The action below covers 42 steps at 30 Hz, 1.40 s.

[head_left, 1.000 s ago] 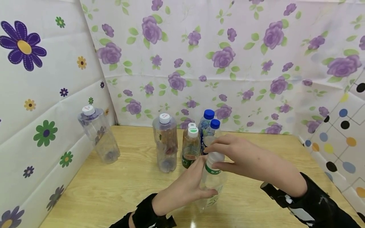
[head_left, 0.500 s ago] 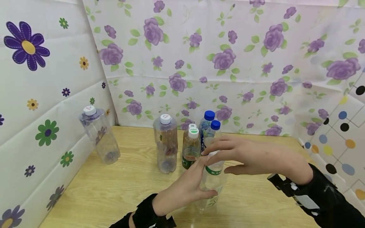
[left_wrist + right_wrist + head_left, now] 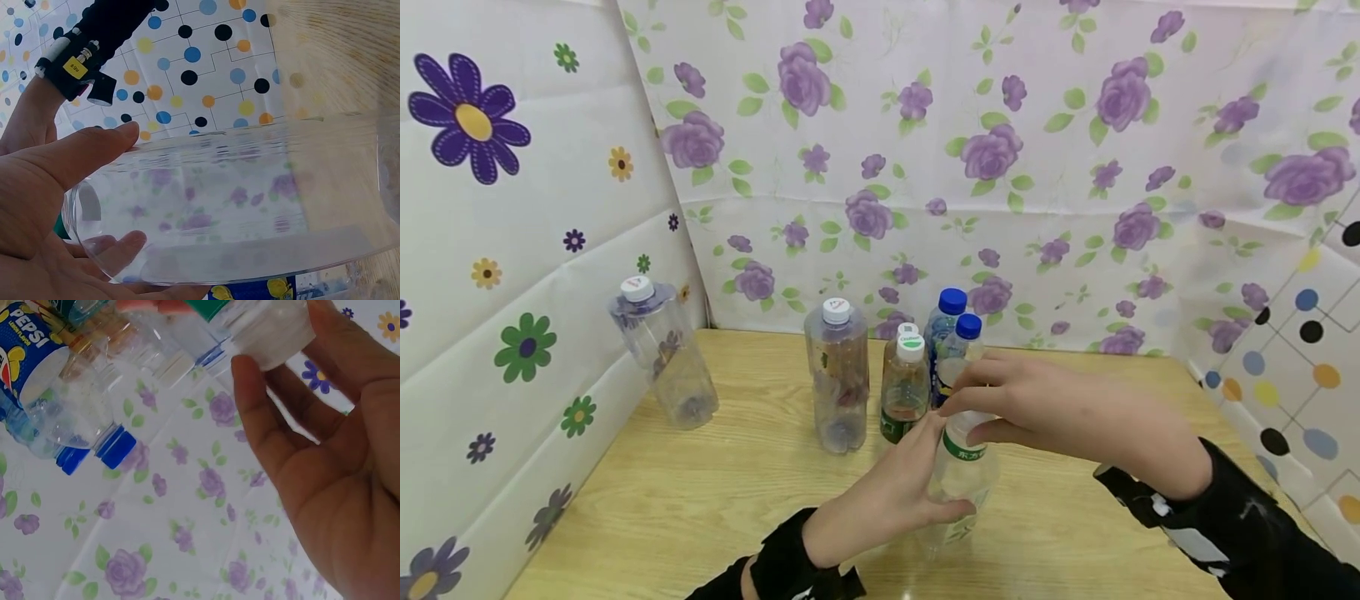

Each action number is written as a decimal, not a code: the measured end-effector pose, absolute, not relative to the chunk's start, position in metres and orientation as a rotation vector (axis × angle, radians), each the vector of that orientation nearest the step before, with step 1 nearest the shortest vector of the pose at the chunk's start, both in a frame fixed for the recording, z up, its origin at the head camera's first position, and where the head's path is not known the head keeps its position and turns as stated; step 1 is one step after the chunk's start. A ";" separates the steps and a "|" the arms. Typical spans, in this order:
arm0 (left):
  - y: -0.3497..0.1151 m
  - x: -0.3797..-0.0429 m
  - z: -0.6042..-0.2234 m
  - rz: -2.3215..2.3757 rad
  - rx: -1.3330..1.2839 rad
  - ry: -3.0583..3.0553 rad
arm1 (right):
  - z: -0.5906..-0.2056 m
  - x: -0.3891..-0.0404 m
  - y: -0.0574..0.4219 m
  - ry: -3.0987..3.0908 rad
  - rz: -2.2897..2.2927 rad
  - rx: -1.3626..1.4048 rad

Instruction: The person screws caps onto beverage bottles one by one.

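A clear plastic bottle (image 3: 964, 477) with a green neck band stands upright near the table's front middle. My left hand (image 3: 887, 507) grips its side, fingers behind it and thumb across the front. In the left wrist view, the fingers show through the transparent bottle (image 3: 206, 206). My right hand (image 3: 1045, 408) reaches over the top and grips the whitish cap (image 3: 278, 337) between thumb and fingers. From the head, that hand covers most of the cap.
Behind stand two blue-capped bottles (image 3: 968, 327), one with a Pepsi label (image 3: 28, 340), and a green-labelled bottle (image 3: 904, 400) partly hiding another white-capped one. Farther left are two large clear bottles, one central (image 3: 837, 383) and one by the flowered left wall (image 3: 666, 358).
Half a second ago my right fingers were spread loose of the cap, farther right; now they have moved back left and closed round it. My left hand has kept its hold on the bottle.
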<state>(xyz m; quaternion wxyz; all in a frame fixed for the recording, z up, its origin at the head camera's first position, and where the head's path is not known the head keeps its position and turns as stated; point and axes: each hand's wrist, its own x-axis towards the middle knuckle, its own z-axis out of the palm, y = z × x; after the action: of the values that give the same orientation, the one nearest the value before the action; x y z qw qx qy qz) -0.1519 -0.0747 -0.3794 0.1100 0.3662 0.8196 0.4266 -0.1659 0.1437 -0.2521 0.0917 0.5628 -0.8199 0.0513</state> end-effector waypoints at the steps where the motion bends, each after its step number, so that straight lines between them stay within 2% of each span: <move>1: -0.075 -0.152 -0.380 1.256 1.089 2.411 | -0.253 -0.165 0.142 -2.435 0.138 1.641; 16: -0.076 -0.153 -0.380 1.273 1.119 2.427 | -0.255 -0.159 0.134 -2.563 0.113 1.483; 21: -0.075 -0.152 -0.379 1.262 1.113 2.434 | -0.251 -0.160 0.138 -2.565 0.102 1.530; 30: -0.075 -0.152 -0.377 1.265 1.046 2.402 | -0.247 -0.164 0.150 -2.431 0.075 1.781; 42: -0.076 -0.152 -0.378 1.250 1.018 2.376 | -0.251 -0.164 0.144 -2.507 0.111 1.651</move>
<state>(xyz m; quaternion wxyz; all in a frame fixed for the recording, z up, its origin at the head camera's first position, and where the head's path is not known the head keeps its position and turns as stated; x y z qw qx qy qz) -0.1522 -0.0763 -0.3775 0.1348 0.3513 0.8200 0.4313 -0.1640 0.1439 -0.2508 0.0690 0.5483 -0.8326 0.0370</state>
